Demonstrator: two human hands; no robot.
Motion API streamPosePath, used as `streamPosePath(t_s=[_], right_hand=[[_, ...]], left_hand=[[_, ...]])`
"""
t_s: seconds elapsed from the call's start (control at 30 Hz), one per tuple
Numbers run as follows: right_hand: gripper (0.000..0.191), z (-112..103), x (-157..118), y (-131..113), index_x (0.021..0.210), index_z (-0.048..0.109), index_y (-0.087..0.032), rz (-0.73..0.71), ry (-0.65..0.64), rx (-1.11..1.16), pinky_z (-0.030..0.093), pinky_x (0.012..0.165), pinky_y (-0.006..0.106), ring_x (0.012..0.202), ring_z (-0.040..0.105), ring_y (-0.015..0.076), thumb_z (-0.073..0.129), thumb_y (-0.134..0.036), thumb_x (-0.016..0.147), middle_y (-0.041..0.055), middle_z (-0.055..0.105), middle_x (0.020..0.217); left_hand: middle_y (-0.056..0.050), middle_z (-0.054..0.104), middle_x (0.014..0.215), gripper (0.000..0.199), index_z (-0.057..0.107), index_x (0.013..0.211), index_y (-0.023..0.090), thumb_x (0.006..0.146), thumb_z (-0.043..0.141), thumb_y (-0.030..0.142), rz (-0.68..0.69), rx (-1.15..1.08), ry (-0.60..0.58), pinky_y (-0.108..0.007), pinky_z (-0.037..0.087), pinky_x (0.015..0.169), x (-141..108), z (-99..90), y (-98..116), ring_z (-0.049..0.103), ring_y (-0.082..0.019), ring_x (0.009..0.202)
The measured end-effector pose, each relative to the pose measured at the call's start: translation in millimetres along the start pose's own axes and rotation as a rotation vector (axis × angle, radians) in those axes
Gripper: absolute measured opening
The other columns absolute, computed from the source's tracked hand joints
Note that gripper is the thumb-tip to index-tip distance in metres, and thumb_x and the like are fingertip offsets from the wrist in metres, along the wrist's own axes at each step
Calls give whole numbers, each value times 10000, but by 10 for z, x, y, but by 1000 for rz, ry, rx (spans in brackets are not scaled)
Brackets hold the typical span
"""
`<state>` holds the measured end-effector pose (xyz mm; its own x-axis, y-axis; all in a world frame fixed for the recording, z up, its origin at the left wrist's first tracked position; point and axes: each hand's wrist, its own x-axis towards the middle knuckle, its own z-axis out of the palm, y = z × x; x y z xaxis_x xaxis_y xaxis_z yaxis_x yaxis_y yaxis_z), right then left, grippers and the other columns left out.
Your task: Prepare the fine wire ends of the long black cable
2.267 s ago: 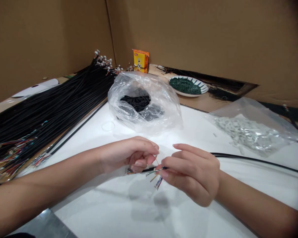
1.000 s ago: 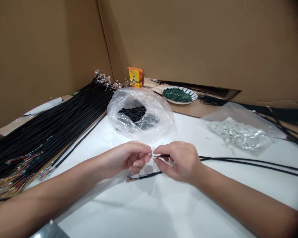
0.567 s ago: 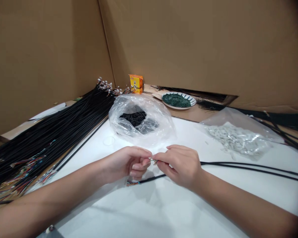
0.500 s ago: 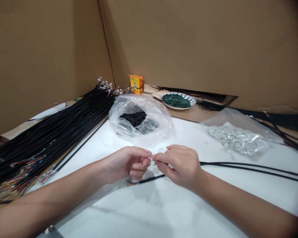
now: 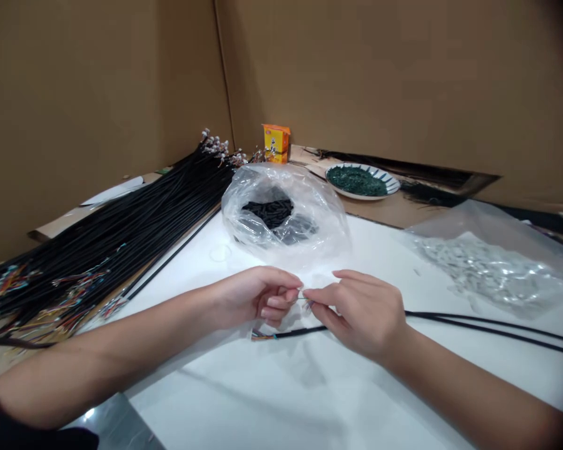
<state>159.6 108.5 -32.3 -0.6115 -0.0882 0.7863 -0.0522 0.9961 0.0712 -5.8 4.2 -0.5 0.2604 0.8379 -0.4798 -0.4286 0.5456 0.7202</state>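
My left hand (image 5: 269, 297) is closed, thumb and forefinger pinching the end of a thin wire (image 5: 302, 298) above the white table. Close beside it on the right, my right hand (image 5: 368, 309) also pinches, holding the thin wires near the fingertips of the left. What else the fingertips may hold is too small to make out. Two black cables (image 5: 490, 324) run from behind my right hand toward the right edge. Below the hands lies a black cable end (image 5: 300, 332) with coloured wires (image 5: 263, 336) fanning out at its tip.
A large bundle of black cables (image 5: 136, 231) lies at left. Behind my hands stands an open plastic bag (image 5: 328, 240) of short black pieces. A clear bag (image 5: 492, 269) of whitish pieces lies right. Farther back are a plate (image 5: 394, 185) of dark green bits and an orange-yellow box (image 5: 276, 144).
The view has shifted, so the scene sits farther right, and more of the left sleeve shows. Both hands keep their pinch on the thin wires, with little change between them.
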Motion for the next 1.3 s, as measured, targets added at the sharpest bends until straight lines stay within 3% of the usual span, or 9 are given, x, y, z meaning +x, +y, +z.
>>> streamPosePath(t_s=[0.27,0.6,1.3], right_hand=[[83,-94,83,-65,765,554,-163,-174,11,-147,520,684,310,438,504,87,608,-166,828,-47,627,563],[106,-113,66,-44,788,528,-171,-78,30,-49,509,671,280,454,537,74,525,-183,894,-63,617,543],[45,-113,59,-44,810,553,-160,-115,39,-37,512,666,287,461,519,81,531,-164,849,-51,619,557]], left_hand=[[70,234,474,264,449,591,130,835,499,220,83,52,15,-200,144,444,-81,103,12,196,-46,425],[49,252,512,268,446,580,137,830,489,226,108,75,31,-229,149,466,-129,122,35,215,-60,451],[51,263,481,260,435,582,137,816,489,238,6,53,0,-228,172,472,-126,100,54,234,-64,443]])
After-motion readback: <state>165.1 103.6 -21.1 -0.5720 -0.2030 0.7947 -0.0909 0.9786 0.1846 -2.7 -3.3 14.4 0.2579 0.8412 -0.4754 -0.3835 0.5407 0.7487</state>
